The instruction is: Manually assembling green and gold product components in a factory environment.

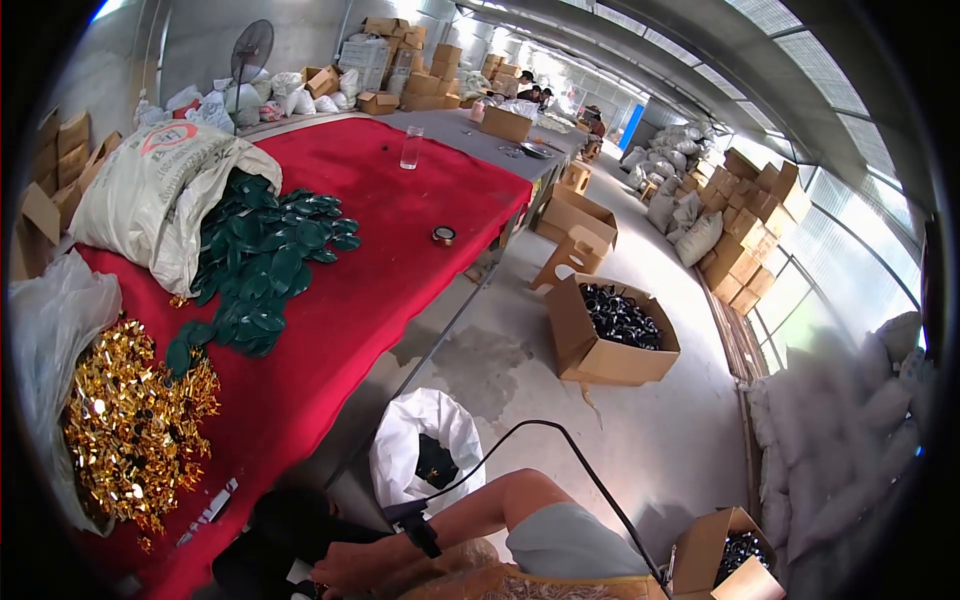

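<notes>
My right hand (345,568) is low at the bottom edge, its bent forearm coming in from the right with a black band (424,538) on the wrist. Its fingers look curled together; whatever they hold is hidden. A small pale piece (300,571) shows beside the fingertips, against dark cloth. I cannot make out my left hand. To the left, on the red tablecloth (400,235), lie a heap of shiny gold pieces (140,425) and a pile of dark green oval discs (265,270) spilling from a white woven sack (150,195).
An open white bag (395,455) with dark contents stands beyond my forearm. Cartons of black parts sit on the floor, one ahead (570,345) and one at lower right (690,555). A clear jar (411,148) and a small round tin (443,235) stand on the table.
</notes>
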`<state>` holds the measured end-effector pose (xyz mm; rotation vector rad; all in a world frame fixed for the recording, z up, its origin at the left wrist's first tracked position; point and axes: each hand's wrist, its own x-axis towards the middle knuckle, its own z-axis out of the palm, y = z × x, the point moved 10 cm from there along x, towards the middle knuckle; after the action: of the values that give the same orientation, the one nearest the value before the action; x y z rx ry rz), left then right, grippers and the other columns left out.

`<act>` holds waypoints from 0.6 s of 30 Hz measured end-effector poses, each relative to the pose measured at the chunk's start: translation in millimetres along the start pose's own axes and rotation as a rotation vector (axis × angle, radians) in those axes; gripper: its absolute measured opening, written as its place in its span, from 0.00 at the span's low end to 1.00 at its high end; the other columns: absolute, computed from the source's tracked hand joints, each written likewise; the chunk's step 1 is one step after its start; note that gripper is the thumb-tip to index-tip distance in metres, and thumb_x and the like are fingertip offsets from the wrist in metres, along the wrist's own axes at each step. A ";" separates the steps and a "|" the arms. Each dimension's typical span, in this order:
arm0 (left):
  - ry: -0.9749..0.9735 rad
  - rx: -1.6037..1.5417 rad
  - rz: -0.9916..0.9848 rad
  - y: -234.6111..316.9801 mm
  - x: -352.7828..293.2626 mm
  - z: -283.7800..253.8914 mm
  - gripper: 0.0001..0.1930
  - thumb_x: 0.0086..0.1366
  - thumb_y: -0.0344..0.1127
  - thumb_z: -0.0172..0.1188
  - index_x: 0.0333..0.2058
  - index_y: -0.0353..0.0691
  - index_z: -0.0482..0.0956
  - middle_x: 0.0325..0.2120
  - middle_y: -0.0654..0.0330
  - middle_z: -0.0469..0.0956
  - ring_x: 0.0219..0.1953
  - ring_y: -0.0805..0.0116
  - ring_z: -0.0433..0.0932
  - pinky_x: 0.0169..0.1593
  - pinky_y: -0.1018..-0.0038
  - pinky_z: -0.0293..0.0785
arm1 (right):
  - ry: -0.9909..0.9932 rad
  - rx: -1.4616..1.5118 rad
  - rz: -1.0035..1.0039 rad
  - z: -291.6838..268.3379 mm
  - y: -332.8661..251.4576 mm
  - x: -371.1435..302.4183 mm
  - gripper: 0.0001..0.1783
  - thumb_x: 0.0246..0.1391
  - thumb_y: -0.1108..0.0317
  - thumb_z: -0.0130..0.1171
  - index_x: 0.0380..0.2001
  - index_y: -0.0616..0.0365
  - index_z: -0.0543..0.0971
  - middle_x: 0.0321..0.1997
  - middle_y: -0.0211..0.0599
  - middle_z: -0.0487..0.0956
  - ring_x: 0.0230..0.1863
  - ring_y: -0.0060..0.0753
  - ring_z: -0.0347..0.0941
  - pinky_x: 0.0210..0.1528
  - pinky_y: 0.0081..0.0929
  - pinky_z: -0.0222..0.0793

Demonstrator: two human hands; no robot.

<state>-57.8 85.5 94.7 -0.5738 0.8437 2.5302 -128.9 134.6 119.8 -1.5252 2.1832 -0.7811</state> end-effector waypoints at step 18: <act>-0.027 -0.030 -0.060 -8.6 -4.6 -7.5 0.29 0.78 0.59 0.43 0.64 0.42 0.67 0.53 0.64 0.75 0.51 0.70 0.73 0.56 0.69 0.71 | 0.132 -0.151 -0.059 -31.3 -31.8 -16.2 0.21 0.60 0.55 0.60 0.42 0.62 0.71 0.38 0.43 0.73 0.35 0.44 0.74 0.31 0.40 0.70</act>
<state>-47.8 85.9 87.5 -0.5643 0.7689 2.4948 -118.0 148.7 163.8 -1.6609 2.3502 -0.7709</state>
